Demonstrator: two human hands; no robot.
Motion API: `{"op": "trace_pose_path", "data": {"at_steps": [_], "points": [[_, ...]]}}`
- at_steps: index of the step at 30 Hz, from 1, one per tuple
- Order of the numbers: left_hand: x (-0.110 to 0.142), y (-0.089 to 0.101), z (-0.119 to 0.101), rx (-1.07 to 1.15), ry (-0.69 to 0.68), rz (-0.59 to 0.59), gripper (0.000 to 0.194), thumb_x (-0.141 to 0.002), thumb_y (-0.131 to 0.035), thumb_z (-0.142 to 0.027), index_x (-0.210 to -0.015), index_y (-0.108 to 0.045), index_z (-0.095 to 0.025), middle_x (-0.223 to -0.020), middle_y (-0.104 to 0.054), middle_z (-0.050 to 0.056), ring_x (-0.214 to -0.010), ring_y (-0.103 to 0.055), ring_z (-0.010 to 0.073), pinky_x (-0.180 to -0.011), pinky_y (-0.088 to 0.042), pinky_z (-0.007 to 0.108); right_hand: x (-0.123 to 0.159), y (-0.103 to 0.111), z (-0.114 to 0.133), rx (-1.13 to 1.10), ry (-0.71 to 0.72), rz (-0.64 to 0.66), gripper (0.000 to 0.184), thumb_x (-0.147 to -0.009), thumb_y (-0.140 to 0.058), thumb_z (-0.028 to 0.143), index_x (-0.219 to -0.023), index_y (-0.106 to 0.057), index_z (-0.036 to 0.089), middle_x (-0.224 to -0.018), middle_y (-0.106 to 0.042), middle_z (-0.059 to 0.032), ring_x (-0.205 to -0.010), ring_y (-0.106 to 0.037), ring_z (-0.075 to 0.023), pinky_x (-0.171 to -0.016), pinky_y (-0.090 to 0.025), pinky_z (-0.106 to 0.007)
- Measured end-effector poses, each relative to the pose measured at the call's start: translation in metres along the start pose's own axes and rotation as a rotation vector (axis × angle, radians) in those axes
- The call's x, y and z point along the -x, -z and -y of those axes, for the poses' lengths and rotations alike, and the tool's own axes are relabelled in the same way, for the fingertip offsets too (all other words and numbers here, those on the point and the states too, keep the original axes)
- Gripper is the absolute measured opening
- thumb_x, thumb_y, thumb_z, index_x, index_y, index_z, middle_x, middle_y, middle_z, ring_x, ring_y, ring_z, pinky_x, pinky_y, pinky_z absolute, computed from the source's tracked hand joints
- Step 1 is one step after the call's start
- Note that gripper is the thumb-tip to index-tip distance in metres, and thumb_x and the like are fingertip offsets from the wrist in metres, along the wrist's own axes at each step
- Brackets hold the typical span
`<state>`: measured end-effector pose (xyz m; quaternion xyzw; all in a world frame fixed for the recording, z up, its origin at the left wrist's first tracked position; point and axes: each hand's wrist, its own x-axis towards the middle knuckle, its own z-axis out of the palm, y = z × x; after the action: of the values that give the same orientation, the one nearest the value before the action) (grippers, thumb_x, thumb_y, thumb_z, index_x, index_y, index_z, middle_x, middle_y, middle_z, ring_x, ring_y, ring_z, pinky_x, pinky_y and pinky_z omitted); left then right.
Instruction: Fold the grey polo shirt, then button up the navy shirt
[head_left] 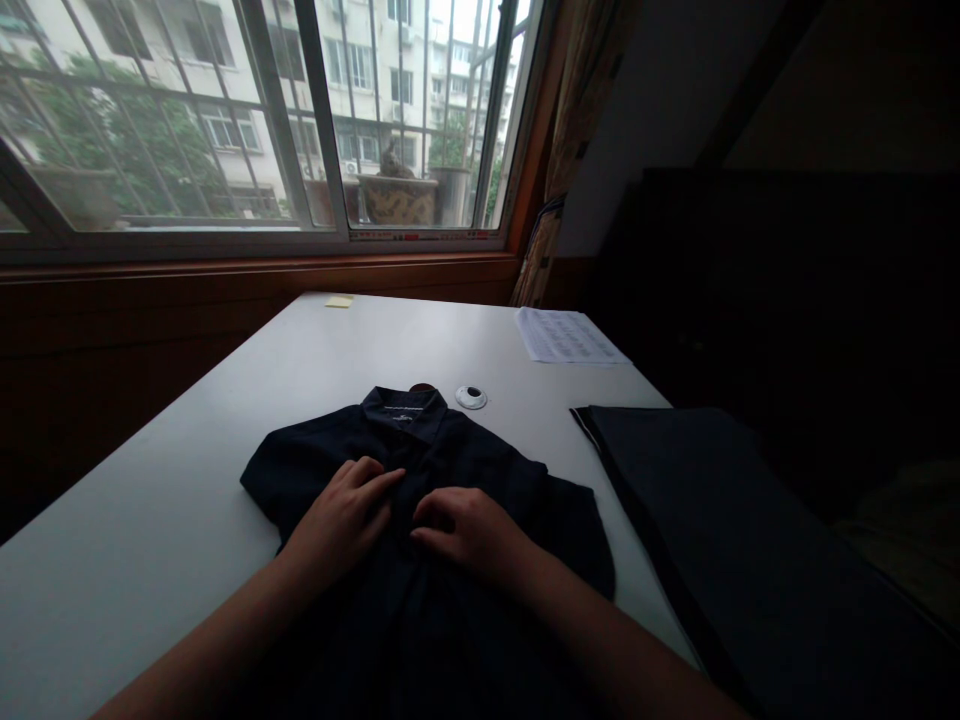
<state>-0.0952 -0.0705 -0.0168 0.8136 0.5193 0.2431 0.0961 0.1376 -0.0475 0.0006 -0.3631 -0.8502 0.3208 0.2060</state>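
Observation:
A dark navy short-sleeved shirt (480,450) lies front up on the white table, its collar (424,415) pointing away from me and a pale label inside the neck. My left hand (349,505) rests on the shirt's chest beside the front opening. Its index finger is stretched out toward the placket below the collar, and the other fingers bend lightly. Just right of the placket is my right hand (469,525), curved, with a gap between thumb and index fingertips. No cloth is visibly gripped in either hand. The shirt's lower part is in deep shadow.
Beyond the collar, a white ring-shaped object (471,398) lies on the white table (150,520). Printed sheets (574,336) lie at the far right corner, a yellow note (339,301) at the far left. Folded dark cloth (697,480) covers the right edge. A barred window (247,130) is behind.

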Motion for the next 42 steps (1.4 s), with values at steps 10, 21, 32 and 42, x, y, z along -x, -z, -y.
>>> {"op": "trace_pose_path", "data": {"at_steps": [10,21,32,42], "points": [[0.000,-0.002,-0.001,-0.008,0.007,-0.025,0.044,-0.095,-0.054,-0.019,-0.138,-0.054,-0.022,-0.118,-0.058,0.009,-0.108,-0.055,0.0263,-0.095,-0.051,0.044,0.004,-0.007,0.012,0.208,-0.012,-0.019,0.014,-0.091,-0.069,0.031,-0.103,-0.073,0.024,-0.103,-0.076,-0.0025,-0.094,-0.072,-0.0185,-0.085,-0.050,-0.025],[0.000,-0.004,0.000,0.019,0.010,-0.084,0.038,-0.093,-0.055,-0.018,-0.130,-0.049,-0.021,-0.113,-0.060,0.009,-0.106,-0.057,0.0271,-0.094,-0.051,0.046,0.003,-0.012,0.014,0.211,-0.025,-0.034,0.013,-0.091,-0.068,0.031,-0.101,-0.071,0.024,-0.102,-0.076,-0.0014,-0.094,-0.072,-0.0185,-0.083,-0.050,-0.025],[0.000,-0.005,0.000,0.022,0.019,-0.088,0.035,-0.092,-0.055,-0.019,-0.126,-0.049,-0.021,-0.111,-0.061,0.010,-0.105,-0.059,0.0279,-0.091,-0.052,0.048,0.002,-0.020,0.019,0.251,-0.098,-0.074,0.013,-0.090,-0.068,0.033,-0.097,-0.070,0.023,-0.098,-0.076,-0.0016,-0.092,-0.070,-0.0182,-0.082,-0.048,-0.026],[0.000,-0.004,-0.001,0.012,0.003,-0.097,0.034,-0.091,-0.054,-0.017,-0.124,-0.051,-0.021,-0.111,-0.061,0.009,-0.105,-0.060,0.0271,-0.092,-0.052,0.047,-0.001,-0.016,0.022,0.167,-0.104,-0.068,0.009,-0.085,-0.070,0.024,-0.093,-0.072,0.022,-0.088,-0.075,-0.0006,-0.078,-0.069,-0.0157,-0.073,-0.047,-0.024]]}}
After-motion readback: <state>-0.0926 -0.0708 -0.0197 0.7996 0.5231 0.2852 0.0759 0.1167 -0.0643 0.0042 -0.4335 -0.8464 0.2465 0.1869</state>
